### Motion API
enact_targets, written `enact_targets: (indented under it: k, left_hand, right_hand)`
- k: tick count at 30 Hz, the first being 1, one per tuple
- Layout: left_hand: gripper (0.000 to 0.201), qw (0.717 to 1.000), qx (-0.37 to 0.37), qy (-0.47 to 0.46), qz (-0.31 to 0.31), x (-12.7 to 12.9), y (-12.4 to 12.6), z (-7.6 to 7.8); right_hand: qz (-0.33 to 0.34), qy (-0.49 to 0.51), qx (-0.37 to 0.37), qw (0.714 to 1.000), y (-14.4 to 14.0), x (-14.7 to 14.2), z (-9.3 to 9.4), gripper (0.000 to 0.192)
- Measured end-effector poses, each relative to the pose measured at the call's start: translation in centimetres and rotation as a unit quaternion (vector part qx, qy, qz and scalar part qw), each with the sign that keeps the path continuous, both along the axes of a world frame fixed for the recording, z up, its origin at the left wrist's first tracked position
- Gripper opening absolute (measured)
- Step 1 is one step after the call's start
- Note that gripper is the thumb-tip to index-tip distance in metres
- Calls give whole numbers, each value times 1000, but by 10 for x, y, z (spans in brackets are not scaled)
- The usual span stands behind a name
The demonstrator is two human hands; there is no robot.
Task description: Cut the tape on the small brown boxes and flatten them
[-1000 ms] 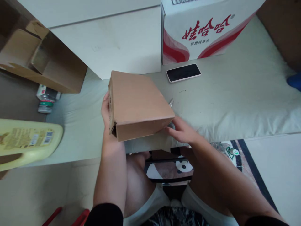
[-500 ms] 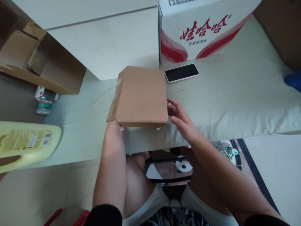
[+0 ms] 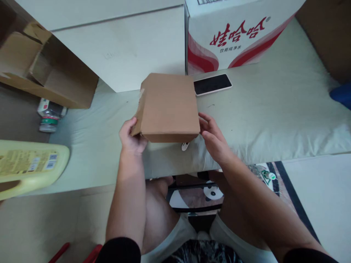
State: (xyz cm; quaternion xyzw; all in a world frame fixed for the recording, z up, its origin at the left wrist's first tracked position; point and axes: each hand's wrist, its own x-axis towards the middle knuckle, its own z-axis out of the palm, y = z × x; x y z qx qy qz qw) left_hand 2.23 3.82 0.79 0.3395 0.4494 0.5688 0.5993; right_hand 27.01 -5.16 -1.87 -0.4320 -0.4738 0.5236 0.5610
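Note:
A closed brown cardboard box (image 3: 170, 106) is in front of me over the pale green cloth surface, its top tilted toward me. My left hand (image 3: 132, 138) is closed on its near left corner, with the thumb on the side flap and the other fingers underneath. At the right side, my right hand (image 3: 212, 137) has its fingers apart, the tips up against or very close to the box wall. Whether they press on it I cannot tell. Below the box's front edge a small white piece with dark slots (image 3: 185, 146) shows, the rest of it hidden.
A phone (image 3: 213, 84) lies behind the box, partly covered by it. A white carton with red lettering (image 3: 233, 40) and a white cabinet (image 3: 123, 54) stand farther back. To the left are an open carton (image 3: 63, 73), a plastic bottle (image 3: 49, 117) and a yellow jug (image 3: 33, 164).
The box has moved slightly right and away from me, now overlapping the phone. My left hand's thumb has come up onto the side flap. More of the small white piece shows.

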Motion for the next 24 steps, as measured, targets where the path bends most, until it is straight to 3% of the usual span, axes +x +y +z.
enact_targets:
  k: [8,15,19,24]
  left_hand:
    - [41,999,34,-38,12,8,-3,5]
    - [38,999,17,-41,25,4,-1,-3]
    - [39,999,24,-40,19,1,0,-5]
    - [40,998,11,-51,36,5,-1,-4]
  right_hand:
    - [1,9,5,1000,-3,-2,-2,69]
    - [60,0,-24,998,2,-7,-3,66]
    - [26,61,-23,998,2,-2,-1,73]
    - [-20,68,-2,998,-2,1,4,77]
